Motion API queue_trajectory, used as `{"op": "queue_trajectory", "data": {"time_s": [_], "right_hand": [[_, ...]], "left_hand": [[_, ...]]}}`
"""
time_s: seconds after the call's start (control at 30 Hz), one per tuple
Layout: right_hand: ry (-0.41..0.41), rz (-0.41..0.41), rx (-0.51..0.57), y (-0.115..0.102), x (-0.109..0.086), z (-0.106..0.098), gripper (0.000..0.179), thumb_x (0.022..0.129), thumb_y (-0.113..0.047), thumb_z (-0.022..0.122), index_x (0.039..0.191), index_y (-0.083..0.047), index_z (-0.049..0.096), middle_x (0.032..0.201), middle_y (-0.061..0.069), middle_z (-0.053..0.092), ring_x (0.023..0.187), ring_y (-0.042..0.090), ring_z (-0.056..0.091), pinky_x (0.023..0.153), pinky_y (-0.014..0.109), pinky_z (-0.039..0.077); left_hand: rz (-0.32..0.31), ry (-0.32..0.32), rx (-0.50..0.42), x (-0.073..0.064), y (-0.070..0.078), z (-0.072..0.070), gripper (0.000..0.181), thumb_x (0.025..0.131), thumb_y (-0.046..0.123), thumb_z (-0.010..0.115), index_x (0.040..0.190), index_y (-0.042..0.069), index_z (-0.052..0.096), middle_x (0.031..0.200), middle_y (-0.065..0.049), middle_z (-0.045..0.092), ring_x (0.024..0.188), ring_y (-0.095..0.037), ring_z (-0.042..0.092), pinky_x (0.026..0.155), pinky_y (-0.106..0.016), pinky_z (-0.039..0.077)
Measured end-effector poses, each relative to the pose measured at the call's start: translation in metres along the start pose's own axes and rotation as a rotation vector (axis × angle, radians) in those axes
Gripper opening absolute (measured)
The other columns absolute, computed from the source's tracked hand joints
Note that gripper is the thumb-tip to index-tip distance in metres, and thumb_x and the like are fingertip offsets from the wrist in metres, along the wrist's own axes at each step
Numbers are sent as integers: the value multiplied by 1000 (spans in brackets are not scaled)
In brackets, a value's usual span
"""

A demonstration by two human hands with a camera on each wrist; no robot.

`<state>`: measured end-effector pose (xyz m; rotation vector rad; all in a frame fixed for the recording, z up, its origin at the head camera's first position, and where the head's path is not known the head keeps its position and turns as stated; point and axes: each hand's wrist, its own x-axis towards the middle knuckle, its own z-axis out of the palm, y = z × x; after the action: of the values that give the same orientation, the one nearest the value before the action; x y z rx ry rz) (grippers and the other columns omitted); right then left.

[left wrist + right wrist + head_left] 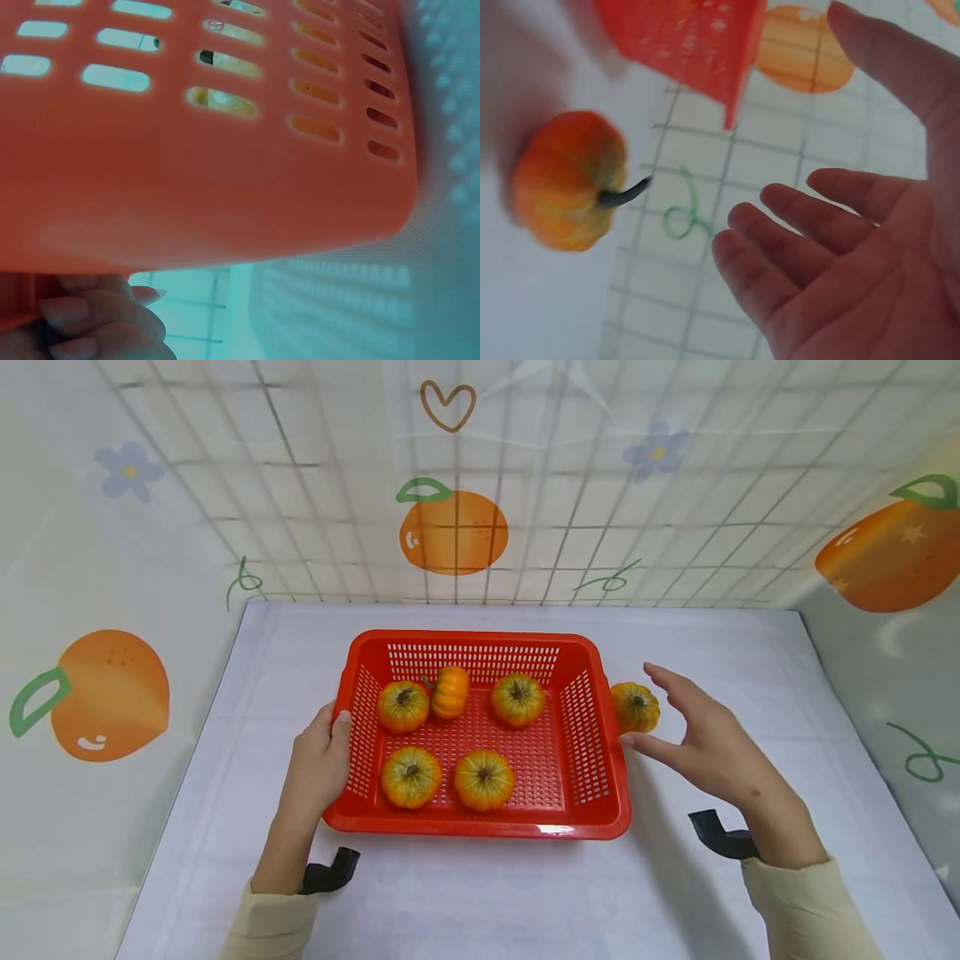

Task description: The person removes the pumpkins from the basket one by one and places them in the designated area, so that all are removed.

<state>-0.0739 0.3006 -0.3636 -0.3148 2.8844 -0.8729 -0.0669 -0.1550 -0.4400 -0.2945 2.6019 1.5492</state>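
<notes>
A red plastic basket (558, 735) with slotted walls holds several small orange-yellow pumpkins, among them a front one (484, 781) and one lying on its side (451, 692). My left hand (321, 764) grips the basket's left rim, thumb on top; the left wrist view shows curled fingers (112, 319) under that rim. Outside the right wall, one more pumpkin (636, 707) sits on the white table, its dark stem visible in the right wrist view. Beside it my right hand (712, 743) is spread, thumb and fingers apart, with nothing in its grasp.
The white tabletop (450, 893) carries the basket and the loose pumpkin. Behind it stands a wire grid (555, 552) under a sheet printed with oranges, flowers and a heart. Printed sheets also hang at the left and right sides. Black straps (330, 872) are on both wrists.
</notes>
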Motion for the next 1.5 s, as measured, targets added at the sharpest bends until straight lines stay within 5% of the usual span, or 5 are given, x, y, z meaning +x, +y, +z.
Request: {"op": "queue_trajectory", "data": {"time_s": [0.33,0.57,0.87,1.17,1.5], "right_hand": [[-184,-80,-52,-48,15,-1,109,85,-44,87,168,-18,21,167,17,30,146,44,36,93,64,55],[-267,-232,-146,-71,27,11,108,85,-40,88,167,-16,23,170,11,28,149,37,37,111,60,43],[-393,-333,-233,-95,44,36,110,81,-40,91,167,-20,26,170,8,28,147,32,42,98,47,56],[-541,-355,-294,-109,58,64,103,81,-42,90,165,-20,34,167,4,36,150,28,39,107,51,50],[-696,-260,-301,-104,66,94,96,83,-36,90,163,-23,39,164,-2,42,143,23,47,108,48,50]], "left_hand": [[21,18,10,2,-3,0,51,113,37,40,155,9,46,119,-17,70,89,-29,70,72,-43,64],[16,22,17,2,-5,1,50,113,38,40,154,10,47,119,-17,70,90,-29,70,74,-44,64],[13,20,5,3,-5,1,51,113,38,40,155,11,46,118,-16,70,90,-29,70,73,-43,63],[7,12,-5,4,-3,1,51,113,38,40,155,10,46,120,-16,70,91,-29,70,73,-42,63],[36,30,7,3,-4,0,50,113,38,39,153,9,49,116,-18,71,88,-29,70,71,-41,62]]}}
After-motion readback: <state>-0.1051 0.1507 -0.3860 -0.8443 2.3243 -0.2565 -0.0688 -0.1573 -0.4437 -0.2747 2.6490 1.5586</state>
